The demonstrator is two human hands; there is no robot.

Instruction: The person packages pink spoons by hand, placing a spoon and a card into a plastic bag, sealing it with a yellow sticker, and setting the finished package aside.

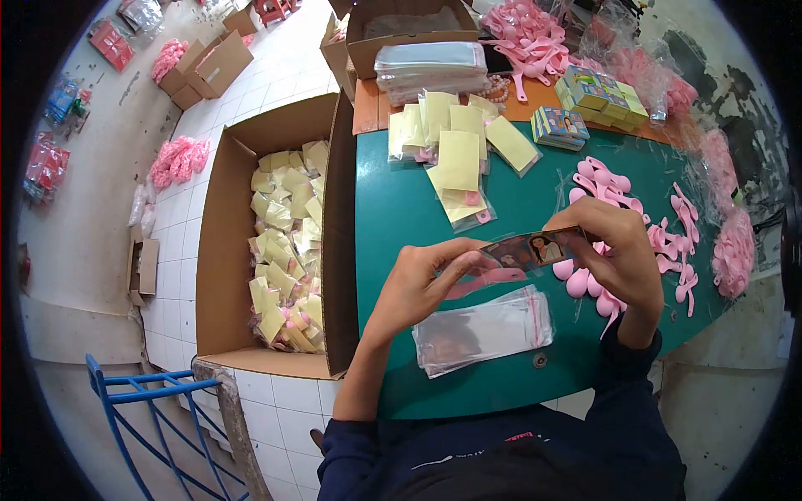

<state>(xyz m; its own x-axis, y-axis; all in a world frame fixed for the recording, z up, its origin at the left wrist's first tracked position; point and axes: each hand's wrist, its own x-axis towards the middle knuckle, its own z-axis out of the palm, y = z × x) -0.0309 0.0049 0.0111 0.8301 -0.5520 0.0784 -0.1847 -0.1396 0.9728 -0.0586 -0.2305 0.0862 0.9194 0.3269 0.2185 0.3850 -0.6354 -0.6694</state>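
Note:
Between my two hands is a printed card (539, 248) with a picture of a person on it, tilted above the green table. My left hand (430, 280) pinches its left end, and clear plastic with a pink piece (493, 278) inside hangs by the fingers. My right hand (614, 246) is closed on the card's right end. Below them lies a stack of clear plastic bags (484, 330). Pink spoons (597, 280) are spread beside and partly behind my right hand.
Packed bags with yellow cards (459, 159) lie at the table's back. A large carton (225, 275) of similar packs stands left. Card stacks (560, 127), more bags (430, 67) and pink items (530, 42) sit farther back. A blue metal frame (150, 384) stands lower left.

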